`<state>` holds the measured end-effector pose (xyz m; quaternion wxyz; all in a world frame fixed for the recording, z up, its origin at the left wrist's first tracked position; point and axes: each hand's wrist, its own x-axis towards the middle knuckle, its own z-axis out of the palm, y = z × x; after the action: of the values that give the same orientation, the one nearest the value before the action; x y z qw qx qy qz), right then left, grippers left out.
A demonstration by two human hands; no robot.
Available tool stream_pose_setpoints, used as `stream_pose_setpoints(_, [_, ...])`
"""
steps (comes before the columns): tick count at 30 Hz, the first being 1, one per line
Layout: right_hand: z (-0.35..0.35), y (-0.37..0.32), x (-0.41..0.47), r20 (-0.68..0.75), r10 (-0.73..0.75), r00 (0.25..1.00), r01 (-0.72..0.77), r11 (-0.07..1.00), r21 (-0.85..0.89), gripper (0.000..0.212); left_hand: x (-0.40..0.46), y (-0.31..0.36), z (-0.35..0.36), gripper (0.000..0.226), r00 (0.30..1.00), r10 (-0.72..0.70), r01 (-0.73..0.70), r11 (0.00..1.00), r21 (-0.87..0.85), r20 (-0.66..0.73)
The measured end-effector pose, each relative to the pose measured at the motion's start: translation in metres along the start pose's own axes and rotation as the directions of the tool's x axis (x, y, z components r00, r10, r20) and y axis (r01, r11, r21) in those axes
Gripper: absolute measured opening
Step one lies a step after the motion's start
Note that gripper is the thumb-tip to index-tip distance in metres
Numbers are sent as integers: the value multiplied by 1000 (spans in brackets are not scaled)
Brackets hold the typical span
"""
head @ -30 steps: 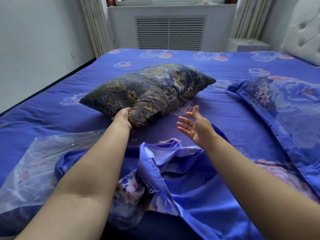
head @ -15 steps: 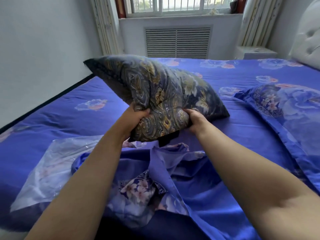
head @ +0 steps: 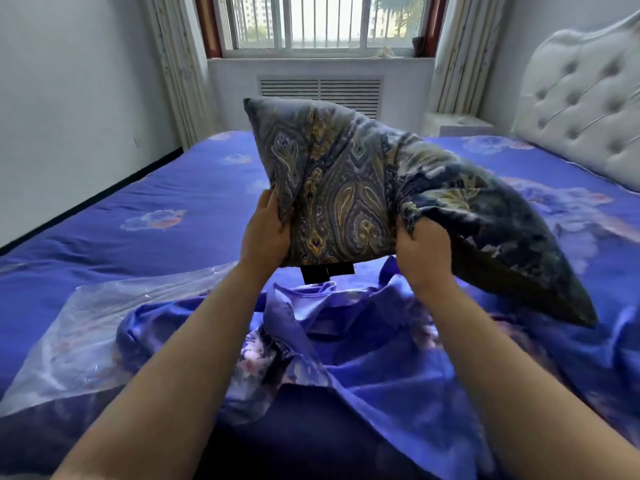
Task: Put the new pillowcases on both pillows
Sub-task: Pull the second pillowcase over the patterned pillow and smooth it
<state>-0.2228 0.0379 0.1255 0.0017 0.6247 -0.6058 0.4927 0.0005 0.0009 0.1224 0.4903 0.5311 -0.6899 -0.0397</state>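
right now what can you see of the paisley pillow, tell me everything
The paisley pillow is a plump, soft cushion in a dark blue-grey fabric cover printed with gold and cream paisley and floral shapes. It is lifted clear of the bed, tilted, one corner pointing up toward the window and another drooping low on the right. The left hand grips its near left edge and the right hand bunches the fabric at its near lower edge. A dark tag hangs beneath it.

Bed [head: 166,188]: blue floral sheet. Crumpled blue pillowcase [head: 346,327] lies below both hands; clear plastic bag [head: 86,327] lies just left of it, under the left forearm.
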Motion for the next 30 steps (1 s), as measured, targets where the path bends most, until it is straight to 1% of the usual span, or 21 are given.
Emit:
stream_pose_setpoints(2, [-42, 1, -21, -36, -6, 999, 0, 990, -143, 31, -21, 26, 16, 53, 999, 30, -32, 998, -47, -33])
stream_pose_setpoints(4, [-65, -3, -35, -13, 32, 999, -34, 977, -212, 41, -39, 39, 25, 53, 997, 25, -34, 993, -112, -77])
stream_pose_setpoints(6, [-85, -3, -49, -18, 56, 998, -59, 964, -260, 48, -57, 49, 33, 53, 994, -17, -6, 979, -205, -109])
stream_pose_setpoints(8, [-98, -5, -58, -53, 3, 999, -17, 968, -252, 56, -73, 54, 38, 52, 988, -64, 23, 962, -270, -143])
stream_pose_setpoints(9, [-101, -7, -62, -72, -60, 996, 40, 967, -254, 57, -80, 56, 39, 51, 983, -79, 28, 957, -288, -167])
stream_pose_setpoints(10, [-104, -9, -65, -85, -140, 986, 112, 955, -273, 54, -87, 57, 40, 50, 977, -89, 27, 953, -303, -191])
stream_pose_setpoints(12, [-103, -15, -67, -88, -271, 959, 229, 917, -328, 35, -93, 55, 40, 48, 969, -110, 31, 943, -331, -222])
stream_pose_setpoints(13, [-104, -17, -66, -92, -311, 946, 259, 894, -365, 27, -95, 55, 40, 48, 967, -119, 36, 939, -342, -226])
stream_pose_setpoints(15, [-105, -19, -66, -79, -348, 934, 278, 850, -448, 20, -98, 55, 46, 48, 969, -126, 43, 934, -355, -214])
stream_pose_setpoints(17, [-110, -20, -70, -66, -333, 941, 249, 809, -532, 17, -107, 58, 55, 49, 977, -123, 49, 924, -379, -175])
stream_pose_setpoints(18, [-115, -21, -74, -32, -292, 956, 221, 786, -578, 15, -113, 60, 60, 51, 982, -127, 64, 918, -391, -138])
stream_pose_setpoints(19, [-121, -22, -76, 43, -237, 971, 209, 742, -637, 9, -118, 60, 64, 50, 987, -134, 89, 914, -396, -87])
stream_pose_setpoints(20, [-129, -22, -80, 179, -120, 977, 211, 701, -681, 7, -126, 62, 68, 47, 991, -135, 118, 908, -402, -15])
stream_pose_setpoints(21, [-134, -17, -81, 299, -2, 954, 217, 692, -688, 12, -132, 62, 70, 45, 990, -131, 143, 909, -391, 57])
stream_pose_setpoints(22, [-141, -13, -84, 396, 127, 910, 213, 674, -707, 16, -140, 60, 73, 45, 983, -127, 168, 918, -359, 135])
stream_pose_setpoints(23, [-146, -8, -84, 474, 219, 853, 236, 647, -725, 15, -145, 58, 74, 43, 972, -125, 184, 932, -312, 198])
stream_pose_setpoints(25, [-148, -4, -87, 587, 323, 742, 289, 636, -715, 16, -152, 45, 75, 37, 929, -163, 226, 961, -161, 333])
stream_pose_setpoints(26, [-146, -3, -86, 614, 317, 723, 287, 671, -684, 22, -152, 38, 74, 33, 896, -204, 245, 968, -56, 393])
stream_pose_setpoints(27, [-140, -3, -82, 619, 270, 738, 270, 722, -637, 27, -154, 34, 71, 30, 866, -249, 257, 966, 42, 434])
stream_pose_setpoints(29, [-123, -6, -66, 547, 87, 833, 261, 809, -527, 30, -155, 27, 65, 33, 840, -311, 276, 950, 143, 444])
stream_pose_setpoints(30, [-111, -4, -55, 518, 22, 855, 267, 838, -476, 33, -157, 26, 61, 39, 846, -317, 270, 948, 168, 429])
